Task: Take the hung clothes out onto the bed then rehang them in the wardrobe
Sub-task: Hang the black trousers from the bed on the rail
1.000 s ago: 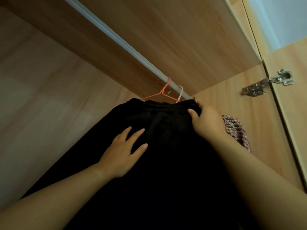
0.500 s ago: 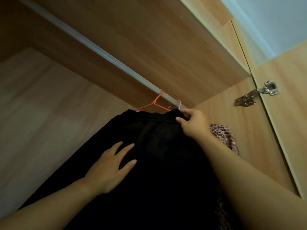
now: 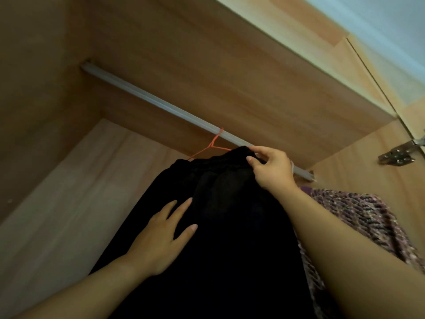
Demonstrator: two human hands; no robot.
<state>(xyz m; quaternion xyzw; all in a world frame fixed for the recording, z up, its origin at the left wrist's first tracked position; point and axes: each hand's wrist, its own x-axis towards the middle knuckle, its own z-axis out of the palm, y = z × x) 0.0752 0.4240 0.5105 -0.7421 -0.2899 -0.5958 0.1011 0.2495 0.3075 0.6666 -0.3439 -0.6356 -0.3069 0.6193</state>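
- The wardrobe (image 3: 69, 203) has a side wall on the left and a top panel close above the rail (image 3: 149, 100); the rail's left stretch is bare and offers open room.
- The black garment (image 3: 230, 238) hangs at the rail's right part. It looks soft, limp and light, so it is probably best held at its top edge.
- A purple knit garment (image 3: 358, 215) hangs just beside it and might snag.
- The left hand (image 3: 161, 236) lies flat on the black cloth with fingers spread; the right hand (image 3: 271, 169) pinches its top edge.
- The thin orange hanger (image 3: 212, 143) hooks over the rail.
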